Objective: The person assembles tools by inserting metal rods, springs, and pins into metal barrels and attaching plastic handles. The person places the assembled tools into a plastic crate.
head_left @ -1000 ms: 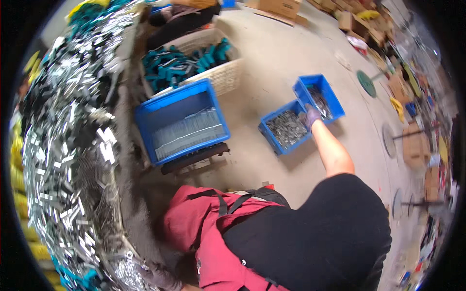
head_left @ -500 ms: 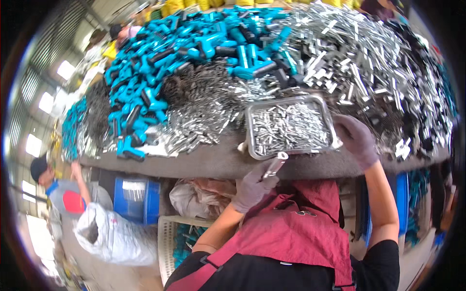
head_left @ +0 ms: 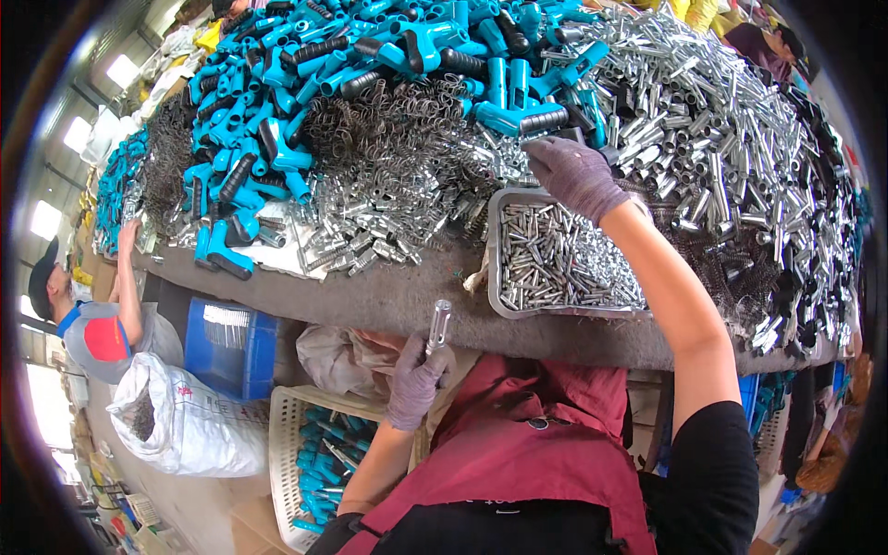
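My left hand (head_left: 416, 384), in a grey-purple glove, is closed round a short shiny metal tube (head_left: 440, 324) held upright in front of the table edge. My gloved right hand (head_left: 575, 176) reaches over the far side of a clear-walled tray (head_left: 496, 268) with its fingers stretched forward and slightly bent. Nothing shows in those fingers, though their undersides are hidden. Small silver pins (head_left: 555, 254) fill the tray. Just past my right fingertips lie small shiny metal pieces (head_left: 499, 159) and a teal pistol-shaped handle with a black grip (head_left: 520, 118).
Teal handles (head_left: 268, 139) heap up at the far left, dark coil springs (head_left: 370, 125) in the middle, metal tubes (head_left: 731, 139) at the right. Below the table stand a blue bin (head_left: 227, 347), a white sack (head_left: 185, 416) and a cream crate (head_left: 285, 462). A co-worker (head_left: 102, 324) is at the left.
My right hand has moved from the tray's right side forward and left, over its far edge. My left hand has shifted left and down, turning the metal tube more upright. The whole view has also shifted.
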A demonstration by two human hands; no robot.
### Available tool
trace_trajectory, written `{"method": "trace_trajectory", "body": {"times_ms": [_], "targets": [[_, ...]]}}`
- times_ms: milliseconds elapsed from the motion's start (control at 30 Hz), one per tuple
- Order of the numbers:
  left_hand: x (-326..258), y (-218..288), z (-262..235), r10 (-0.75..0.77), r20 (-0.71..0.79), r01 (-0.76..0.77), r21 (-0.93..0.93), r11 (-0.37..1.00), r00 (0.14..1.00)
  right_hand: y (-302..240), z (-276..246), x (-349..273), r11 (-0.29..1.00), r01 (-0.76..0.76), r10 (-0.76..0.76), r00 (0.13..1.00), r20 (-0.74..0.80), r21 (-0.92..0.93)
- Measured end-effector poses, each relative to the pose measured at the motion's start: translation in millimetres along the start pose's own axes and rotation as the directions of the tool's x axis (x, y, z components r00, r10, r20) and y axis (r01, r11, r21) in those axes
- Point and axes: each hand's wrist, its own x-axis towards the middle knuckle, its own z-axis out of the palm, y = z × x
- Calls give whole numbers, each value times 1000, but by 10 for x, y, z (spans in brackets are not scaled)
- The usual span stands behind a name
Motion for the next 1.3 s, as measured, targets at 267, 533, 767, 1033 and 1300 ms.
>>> {"method": "trace_trajectory", "body": {"times_ms": [267, 533, 767, 1033, 1300], "targets": [[239, 91, 83, -45, 137, 63, -127, 990, 990, -128, 105, 364, 901, -315, 218, 923, 318, 297], [283, 81, -73, 76, 27, -72, -102, 992, 997, -88, -206, 270, 440, -238, 137, 971, 197, 866], [387, 159, 48, 80, 39, -73, -163, 984, 996, 189, -119, 248, 627, -536, 463, 840, 283, 565], [448, 191, 95, -32, 52, 40, -154, 987, 998, 387, 83, 72, 403, -557, 570, 773, 277, 727], [445, 121, 9, 21, -21, -23, -92, 996, 1000, 182, 27, 115, 80, -434, 399, 839, 371, 897]]}}
